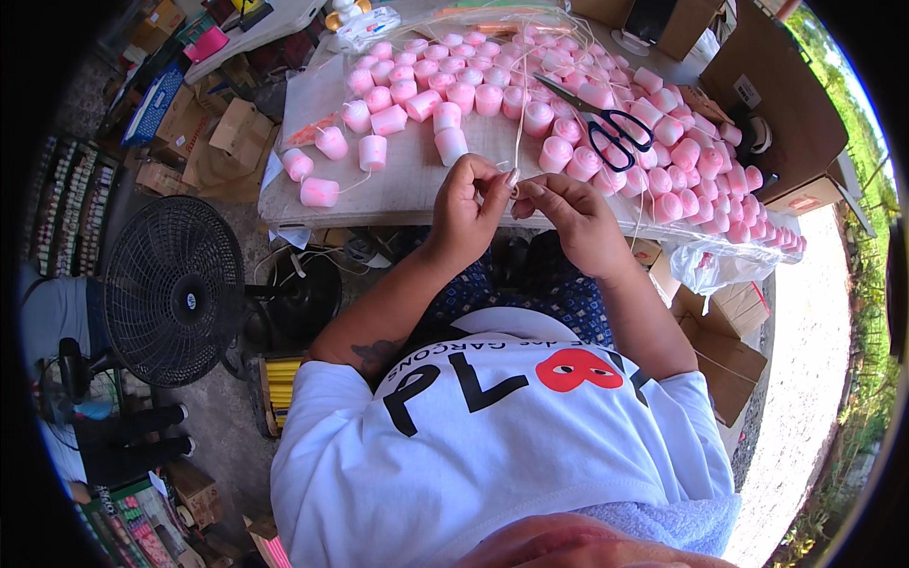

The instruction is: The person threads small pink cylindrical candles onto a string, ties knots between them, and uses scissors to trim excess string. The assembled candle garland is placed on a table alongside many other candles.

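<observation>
My left hand (471, 204) and my right hand (568, 216) meet at the table's near edge, fingertips pinched on a thin pale string (519, 133). The string runs from my fingers up across the table, and a small loop or knot shows between the fingertips. Just beyond my hands lie many small pink cylinders (489, 99) with rounded or twisted tops, some upright and some on their sides. Thin cords trail from a few of them. Dark-handled scissors (615, 137) rest on top of the cylinders, to the right of the string.
The pale table (398, 194) spans the area ahead. Cardboard boxes (776, 104) stand at its right end. A black standing fan (175, 289) is at my left, with more boxes (232, 137) beyond. Another person's dark-trousered legs (142, 435) appear at the far left.
</observation>
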Action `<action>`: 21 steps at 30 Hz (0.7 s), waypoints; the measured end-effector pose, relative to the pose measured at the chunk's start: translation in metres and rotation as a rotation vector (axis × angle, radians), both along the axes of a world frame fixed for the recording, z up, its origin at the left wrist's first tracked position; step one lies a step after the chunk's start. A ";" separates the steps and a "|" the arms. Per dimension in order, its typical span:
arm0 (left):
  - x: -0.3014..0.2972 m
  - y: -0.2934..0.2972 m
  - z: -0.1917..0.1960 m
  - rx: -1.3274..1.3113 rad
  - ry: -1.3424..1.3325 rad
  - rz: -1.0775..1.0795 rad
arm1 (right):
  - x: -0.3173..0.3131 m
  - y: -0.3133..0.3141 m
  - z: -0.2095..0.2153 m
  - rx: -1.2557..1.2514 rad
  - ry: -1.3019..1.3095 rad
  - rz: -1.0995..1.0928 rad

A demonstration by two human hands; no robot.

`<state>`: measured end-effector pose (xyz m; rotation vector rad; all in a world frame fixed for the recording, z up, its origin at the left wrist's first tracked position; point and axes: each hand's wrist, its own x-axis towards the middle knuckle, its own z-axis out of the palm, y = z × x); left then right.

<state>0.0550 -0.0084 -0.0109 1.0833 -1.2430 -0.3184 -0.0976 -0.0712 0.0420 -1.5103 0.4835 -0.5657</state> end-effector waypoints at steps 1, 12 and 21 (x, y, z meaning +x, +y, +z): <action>0.002 0.001 0.001 0.000 -0.040 -0.001 | -0.001 -0.001 0.000 -0.006 -0.006 0.012; 0.004 0.003 0.011 -0.027 -0.185 0.083 | -0.004 -0.013 -0.011 0.002 -0.033 0.092; 0.004 0.003 0.009 -0.036 -0.200 0.083 | 0.000 -0.014 -0.022 -0.276 -0.070 -0.037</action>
